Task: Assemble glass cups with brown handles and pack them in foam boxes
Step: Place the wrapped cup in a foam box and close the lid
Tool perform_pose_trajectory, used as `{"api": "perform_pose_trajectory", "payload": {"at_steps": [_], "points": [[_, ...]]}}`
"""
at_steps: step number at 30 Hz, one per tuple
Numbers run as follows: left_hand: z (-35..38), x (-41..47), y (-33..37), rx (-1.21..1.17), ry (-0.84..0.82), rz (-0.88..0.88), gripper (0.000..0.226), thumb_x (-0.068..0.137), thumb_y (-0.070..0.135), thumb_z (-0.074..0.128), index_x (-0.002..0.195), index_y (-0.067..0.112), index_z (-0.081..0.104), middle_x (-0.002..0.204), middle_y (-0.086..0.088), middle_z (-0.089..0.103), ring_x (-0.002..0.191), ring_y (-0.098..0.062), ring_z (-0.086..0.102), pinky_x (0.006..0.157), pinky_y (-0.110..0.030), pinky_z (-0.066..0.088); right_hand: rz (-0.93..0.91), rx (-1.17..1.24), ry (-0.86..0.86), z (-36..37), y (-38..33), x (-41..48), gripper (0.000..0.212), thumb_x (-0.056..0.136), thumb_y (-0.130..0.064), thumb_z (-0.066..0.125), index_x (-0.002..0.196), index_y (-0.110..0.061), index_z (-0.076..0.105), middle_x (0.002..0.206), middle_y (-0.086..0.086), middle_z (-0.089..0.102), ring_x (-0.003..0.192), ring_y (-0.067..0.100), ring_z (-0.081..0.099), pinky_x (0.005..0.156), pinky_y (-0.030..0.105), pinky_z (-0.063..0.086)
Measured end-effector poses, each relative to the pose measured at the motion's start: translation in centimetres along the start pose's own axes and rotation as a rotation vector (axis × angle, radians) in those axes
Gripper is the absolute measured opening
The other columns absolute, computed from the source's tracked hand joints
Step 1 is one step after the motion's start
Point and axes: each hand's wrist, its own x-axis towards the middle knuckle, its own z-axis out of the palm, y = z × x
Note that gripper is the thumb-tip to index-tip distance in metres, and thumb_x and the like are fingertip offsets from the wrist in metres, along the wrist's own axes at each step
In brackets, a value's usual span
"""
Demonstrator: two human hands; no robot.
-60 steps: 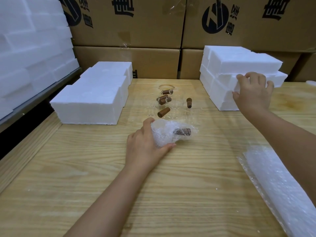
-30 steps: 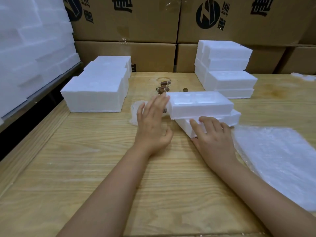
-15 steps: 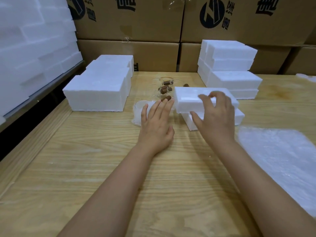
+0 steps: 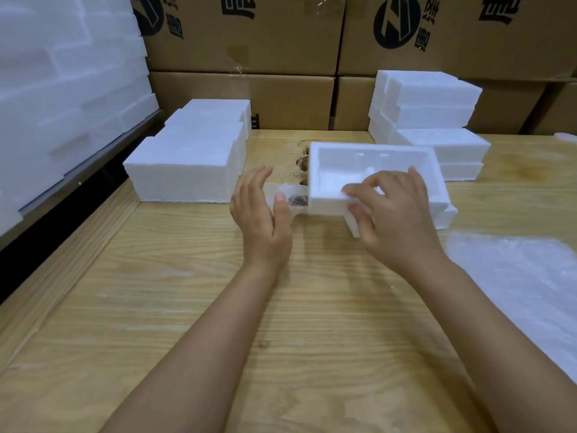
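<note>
My right hand grips the near wall of a white foam box half, tilted so its hollow inside faces me. It sits over the other foam half lying on the table. My left hand hovers just left of the box, fingers straight, holding nothing. A glass cup wrapped in bubble wrap, its brown handle showing through, lies between my left hand and the box. More glass cups with brown handles stand behind it, mostly hidden by the box.
Stacks of foam boxes stand at the left and back right. Bubble wrap sheets lie at the right on the wooden table. Cardboard cartons line the back, and foam boxes fill the left side.
My right hand has lifted and turned the upper foam half, so its hollow side now faces me. My left hand has drawn back from the box edge and raised off the table.
</note>
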Motion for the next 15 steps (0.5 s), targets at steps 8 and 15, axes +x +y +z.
{"api": "perform_pose_trajectory", "payload": {"at_steps": [8,15], "points": [[-3.2,1.9,-2.5,-0.161,0.184,-0.11,0.019,0.092,0.035,0.042,0.089,0.029,0.059,0.086,0.008,0.064,0.085,-0.016,0.06,0.079,-0.042,0.049,-0.399,0.089,-0.29,-3.4,-5.8,-3.4,0.017,0.078,-0.018,0.055,0.081,-0.006,0.067,0.07,0.008,0.058,0.065,0.029,0.054,0.056,0.035,0.044],[-4.6,1.5,-3.8,-0.266,-0.263,-0.304,0.03,0.079,0.035,0.069,0.06,0.015,0.055,0.047,0.007,0.052,0.045,-0.005,0.045,0.049,-0.019,0.038,-0.44,0.119,-0.524,-2.0,-6.7,-4.7,0.014,0.08,-0.023,0.063,0.086,-0.011,0.065,0.074,0.005,0.058,0.072,0.027,0.054,0.059,0.033,0.04]]}}
